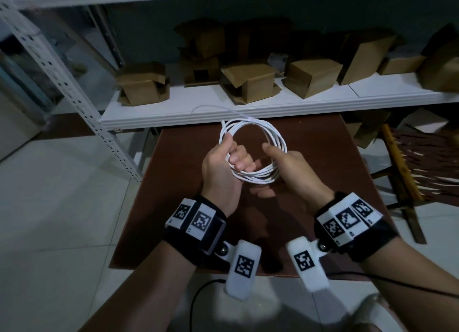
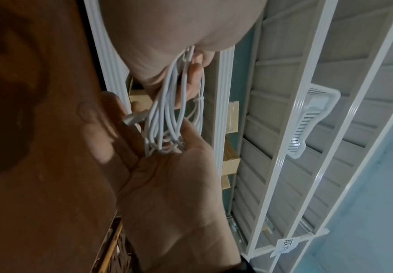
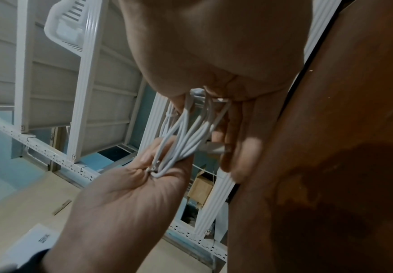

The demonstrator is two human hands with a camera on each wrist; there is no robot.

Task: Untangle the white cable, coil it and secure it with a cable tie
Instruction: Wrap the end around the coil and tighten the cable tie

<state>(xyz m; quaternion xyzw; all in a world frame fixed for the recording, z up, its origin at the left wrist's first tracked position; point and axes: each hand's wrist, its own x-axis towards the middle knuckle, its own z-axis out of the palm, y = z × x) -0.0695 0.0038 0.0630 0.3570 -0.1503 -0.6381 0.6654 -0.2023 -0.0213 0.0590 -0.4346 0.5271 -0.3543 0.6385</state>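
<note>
The white cable (image 1: 258, 178) is wound into a round coil and held up over the brown table (image 1: 323, 157). A white cable tie (image 1: 250, 118) wraps the coil's far side, its thin tail sticking out to the left. My left hand (image 1: 236, 159) grips the coil's left side in curled fingers. My right hand (image 1: 278, 161) holds the right side, thumb over the strands. In the left wrist view the strands (image 2: 167, 114) cross the right hand's palm (image 2: 172, 175) and a plug end (image 2: 132, 118) pokes out. The right wrist view shows the left hand (image 3: 130, 184) clenched on the bundle (image 3: 188, 136).
Behind the table runs a white shelf (image 1: 173, 113) with several cardboard boxes (image 1: 248, 83). A perforated metal upright (image 1: 74, 93) slants down at the left. A wooden frame with woven straps (image 1: 397, 157) stands right of the table. A black wire (image 1: 196, 297) trails on the tiled floor.
</note>
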